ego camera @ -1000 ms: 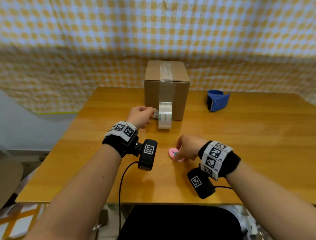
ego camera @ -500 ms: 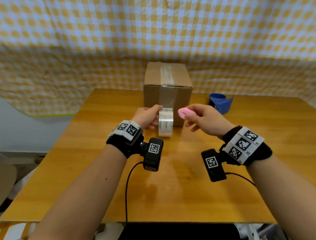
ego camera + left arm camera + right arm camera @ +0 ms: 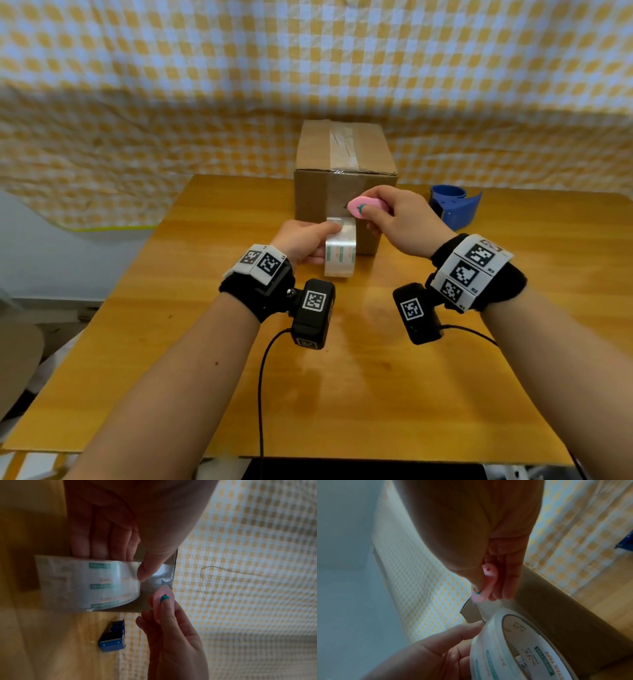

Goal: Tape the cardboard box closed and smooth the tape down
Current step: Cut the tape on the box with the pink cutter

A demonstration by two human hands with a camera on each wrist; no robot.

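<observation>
A brown cardboard box (image 3: 315, 192) stands at the table's far middle, a clear tape strip (image 3: 342, 145) running over its top and down the front. The strip leads to a clear tape roll (image 3: 340, 255) (image 3: 85, 582) (image 3: 513, 649) held against the box front. My left hand (image 3: 301, 241) grips the roll, thumb on its top. My right hand (image 3: 397, 219) pinches a small pink cutter (image 3: 364, 206) (image 3: 163, 599) (image 3: 485, 585) with a teal slider, its tip at the tape just above the roll.
A blue tape dispenser (image 3: 454, 205) (image 3: 112, 637) lies on the wooden table (image 3: 342, 377) right of the box. A yellow checked cloth (image 3: 308, 68) hangs behind. The table's left edge drops to a grey floor.
My right hand lifted the pink cutter off the table and carried it up to the tape beside the box front. My left hand raised the roll slightly along the box.
</observation>
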